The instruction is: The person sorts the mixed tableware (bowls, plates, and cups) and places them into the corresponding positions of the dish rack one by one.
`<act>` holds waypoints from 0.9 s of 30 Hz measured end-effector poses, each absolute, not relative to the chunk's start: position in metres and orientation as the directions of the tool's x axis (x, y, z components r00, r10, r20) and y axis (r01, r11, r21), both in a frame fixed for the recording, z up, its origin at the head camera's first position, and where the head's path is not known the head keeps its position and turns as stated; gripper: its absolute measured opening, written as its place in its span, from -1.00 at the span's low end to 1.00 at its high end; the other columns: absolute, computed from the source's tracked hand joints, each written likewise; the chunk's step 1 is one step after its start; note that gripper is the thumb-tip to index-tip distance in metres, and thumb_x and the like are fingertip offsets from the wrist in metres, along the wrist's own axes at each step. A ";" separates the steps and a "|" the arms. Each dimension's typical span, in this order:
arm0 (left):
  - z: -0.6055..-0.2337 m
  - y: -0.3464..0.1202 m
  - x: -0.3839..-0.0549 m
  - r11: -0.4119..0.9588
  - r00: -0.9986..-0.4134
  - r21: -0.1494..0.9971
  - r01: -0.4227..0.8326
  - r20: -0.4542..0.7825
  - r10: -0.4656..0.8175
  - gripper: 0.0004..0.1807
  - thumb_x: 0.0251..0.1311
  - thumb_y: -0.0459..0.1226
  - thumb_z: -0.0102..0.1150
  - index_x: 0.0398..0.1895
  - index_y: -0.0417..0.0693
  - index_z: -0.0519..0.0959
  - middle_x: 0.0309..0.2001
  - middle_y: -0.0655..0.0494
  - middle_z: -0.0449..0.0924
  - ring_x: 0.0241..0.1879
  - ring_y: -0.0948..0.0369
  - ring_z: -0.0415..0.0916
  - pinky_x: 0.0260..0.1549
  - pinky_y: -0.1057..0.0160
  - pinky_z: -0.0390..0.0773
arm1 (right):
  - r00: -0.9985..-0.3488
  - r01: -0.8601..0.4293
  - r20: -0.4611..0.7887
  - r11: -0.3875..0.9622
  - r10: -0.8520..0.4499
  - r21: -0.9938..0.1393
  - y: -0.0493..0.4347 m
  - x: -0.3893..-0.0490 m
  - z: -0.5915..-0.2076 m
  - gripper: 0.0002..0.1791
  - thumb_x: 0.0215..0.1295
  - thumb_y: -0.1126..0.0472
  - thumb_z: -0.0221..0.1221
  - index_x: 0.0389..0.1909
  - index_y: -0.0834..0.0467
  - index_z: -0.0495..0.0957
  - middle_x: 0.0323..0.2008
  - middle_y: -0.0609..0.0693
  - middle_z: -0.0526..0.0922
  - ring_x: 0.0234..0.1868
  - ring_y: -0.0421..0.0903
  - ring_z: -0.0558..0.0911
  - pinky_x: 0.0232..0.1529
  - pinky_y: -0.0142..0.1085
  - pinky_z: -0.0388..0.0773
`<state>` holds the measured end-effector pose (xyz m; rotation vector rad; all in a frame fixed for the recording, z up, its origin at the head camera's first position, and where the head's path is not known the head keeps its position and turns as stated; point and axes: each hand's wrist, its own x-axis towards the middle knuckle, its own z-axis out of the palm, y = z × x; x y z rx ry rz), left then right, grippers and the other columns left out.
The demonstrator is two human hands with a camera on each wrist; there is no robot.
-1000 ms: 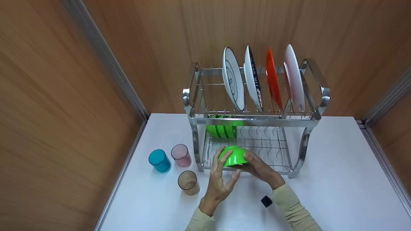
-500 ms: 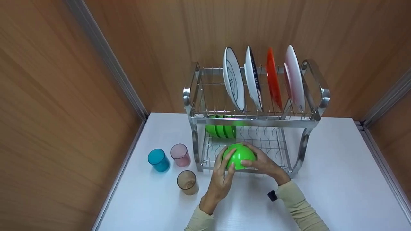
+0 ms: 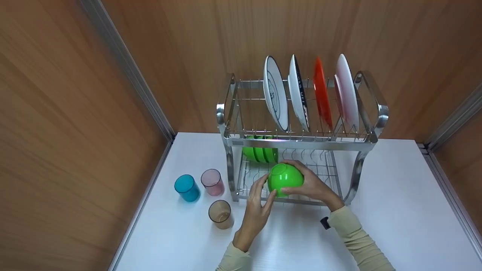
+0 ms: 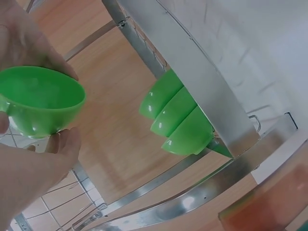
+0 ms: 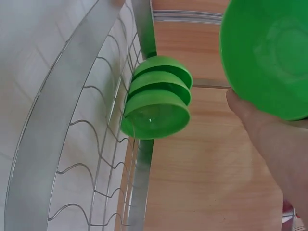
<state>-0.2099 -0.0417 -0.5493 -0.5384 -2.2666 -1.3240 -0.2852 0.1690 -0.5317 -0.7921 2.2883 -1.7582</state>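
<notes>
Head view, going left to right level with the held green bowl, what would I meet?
Blue cup, pink cup, rack's left front leg, left hand, green bowl, right hand, rack's right front leg.

Left hand [image 3: 256, 211] spread, right hand [image 3: 311, 186] gripping

White worktop [image 3: 399, 188], wood-grain panels at back [image 3: 188, 56], left [image 3: 67, 131] and right [image 3: 463, 158]. Grey metal strips [image 3: 130, 73] along panel edges.

Three tumblers upright on worktop, left of the metal rack [image 3: 260, 143], mouths up: teal tumbler [image 3: 187, 188] furthest left, pink tumbler [image 3: 213, 183] just beside it and near the rack's left leg, amber see-through tumbler [image 3: 221, 215] nearest the wearer.

Rack's upper tier: four plates on edge, apart, tops tipped left. Left to right: white plate [image 3: 275, 94] with dark rim and line drawing; white plate [image 3: 295, 94] with dark lettered band, wording unreadable; red plate [image 3: 322, 92]; pale pink plate [image 3: 348, 90].
</notes>
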 end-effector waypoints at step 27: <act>-0.570 -0.076 -0.186 0.521 -0.752 0.782 0.342 0.560 -0.347 -0.54 0.25 -0.43 0.36 0.21 -0.23 0.51 0.08 0.01 0.60 0.08 0.12 0.55 0.01 0.10 0.60 | -0.948 -0.243 0.151 0.325 -0.281 -0.914 0.174 -0.325 -0.559 0.03 0.03 -0.04 0.58 0.49 -0.09 0.22 0.38 0.02 0.27 0.33 0.14 0.39 0.24 0.19 0.49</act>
